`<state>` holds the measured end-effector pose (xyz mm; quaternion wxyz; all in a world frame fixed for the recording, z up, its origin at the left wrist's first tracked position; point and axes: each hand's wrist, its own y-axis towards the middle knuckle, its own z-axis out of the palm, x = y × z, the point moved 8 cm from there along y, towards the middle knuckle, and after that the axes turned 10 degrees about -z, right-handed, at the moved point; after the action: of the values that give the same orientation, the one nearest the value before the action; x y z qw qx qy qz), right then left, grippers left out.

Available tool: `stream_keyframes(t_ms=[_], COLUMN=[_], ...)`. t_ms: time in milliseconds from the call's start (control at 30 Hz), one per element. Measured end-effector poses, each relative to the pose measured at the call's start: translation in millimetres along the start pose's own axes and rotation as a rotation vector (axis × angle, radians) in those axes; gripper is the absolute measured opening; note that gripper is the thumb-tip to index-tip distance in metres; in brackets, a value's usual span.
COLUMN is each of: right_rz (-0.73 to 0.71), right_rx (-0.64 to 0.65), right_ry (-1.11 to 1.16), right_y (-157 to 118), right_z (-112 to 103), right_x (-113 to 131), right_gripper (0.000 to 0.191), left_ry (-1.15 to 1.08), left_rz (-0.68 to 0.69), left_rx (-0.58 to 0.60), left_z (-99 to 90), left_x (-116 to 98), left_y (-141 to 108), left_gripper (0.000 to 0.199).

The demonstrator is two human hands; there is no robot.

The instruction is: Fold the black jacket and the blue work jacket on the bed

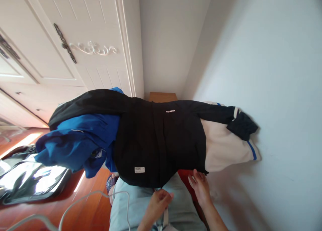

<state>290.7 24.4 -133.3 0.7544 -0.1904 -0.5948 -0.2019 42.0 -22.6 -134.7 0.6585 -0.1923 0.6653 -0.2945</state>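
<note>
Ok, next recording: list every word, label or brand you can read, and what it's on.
"WEINORE", or something close, letters blurred: white print on the black jacket.
White label near the jacket's hem: too small to read.
Light emblem on the blue garment: too blurred to read.

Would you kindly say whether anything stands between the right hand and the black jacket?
Nothing visible does: the right hand is at the lower edge of the black jacket; contact is unclear. The cream garment lies under the jacket, not between.
</note>
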Motion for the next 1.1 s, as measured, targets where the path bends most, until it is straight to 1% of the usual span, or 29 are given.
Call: stream_keyframes(t_ms=[33,67,100,133,200,267,333,400,433,500,600,667,700,733,833,900,933,967,1000,1033,1100], right_rz=[0.017,0.043,0.066,0.087,0.139,0.183,0.192,0.157,0.123,0.027,-0.142,-0.19,-0.175,-0.129,0.08,0.179,0.218,0.265,0.325,0.389,0.479], right_rx=[-0.07,-0.131,-0.166,-0.176,-0.172,-0.193,-0.224,-0.254,-0.272,-0.319,-0.452,-0.549,-0.59,-0.619,-0.639,-0.581,-0.51,-0.403,-0.251,-0.061,0.342], right_ry=[0.053,0.111,0.157,0.184,0.199,0.209,0.253,0.278,0.277,0.25,0.191,0.167,0.163,0.157,0.112,0.065,0.026,-0.04,-0.131,-0.236,-0.406], right_y=[0.8,0.3,-1.1,-3.5,-11.8,-24.0,-37.7,-51.7,-58.6,-71.5,-84.6,-85.8,-84.0,-81.0,-72.0,-67.6,-65.2,-63.3,-62.3,-63.4,-72.0], right_z=[-0.4,-0.8,-0.3,1.0,3.0,3.3,6.2,10.4,11.6,9.2,-9.9,-27.5,-35.9,-42.9,-56.9,-62.7,-64.7,-65.9,-65.6,-63.3,-54.0], right_x=[0.6,1.5,3.9,8.0,19.7,35.5,53.6,70.8,78.1,90.1,103.1,106.5,105.3,101.8,84.3,74.4,71.3,69.1,67.9,68.2,77.6], right_gripper=[0.045,0.048,0.05,0.053,0.054,0.052,0.055,0.055,0.053,0.043,0.034,0.035,0.037,0.04,0.043,0.047,0.051,0.057,0.063,0.068,0.071], left_ry=[-0.111,-0.238,-0.377,-0.521,-0.821,-1.092,-1.26,-1.321,-1.33,-1.332,-1.32,-1.312,-1.308,-1.3,-1.269,-1.264,-1.273,-1.286,-1.296,-1.303,-1.291], left_rz=[-0.065,-0.11,-0.126,-0.112,-0.045,0.003,0.002,-0.014,-0.018,-0.034,-0.049,-0.032,-0.013,0.005,0.018,-0.017,-0.033,-0.049,-0.064,-0.076,-0.1], left_rx=[0.027,0.035,0.027,0.019,0.015,0.011,0.034,0.066,0.072,0.048,0.028,0.06,0.086,0.118,0.246,0.33,0.358,0.377,0.385,0.378,0.33], left_z=[6.0,10.2,12.6,14.2,15.4,15.2,17.4,19.4,18.7,13.8,3.5,-0.9,-1.7,-1.2,8.0,16.3,18.7,20.2,20.6,19.8,16.6], left_x=[15.7,27.8,35.3,37.9,32.7,21.6,8.9,-2.4,-6.1,-6.9,0.8,5.7,7.0,7.4,5.3,3.7,3.2,3.3,4.2,5.8,10.7], left_y=[6.0,11.3,16.0,20.2,26.3,28.6,26.6,19.9,15.0,3.9,-10.7,-16.0,-17.3,-18.0,-17.8,-17.4,-17.2,-17.0,-16.7,-16.1,-14.6], left_gripper=[0.037,0.04,0.045,0.047,0.045,0.04,0.04,0.042,0.041,0.038,0.035,0.036,0.037,0.037,0.028,0.023,0.023,0.023,0.022,0.021,0.019])
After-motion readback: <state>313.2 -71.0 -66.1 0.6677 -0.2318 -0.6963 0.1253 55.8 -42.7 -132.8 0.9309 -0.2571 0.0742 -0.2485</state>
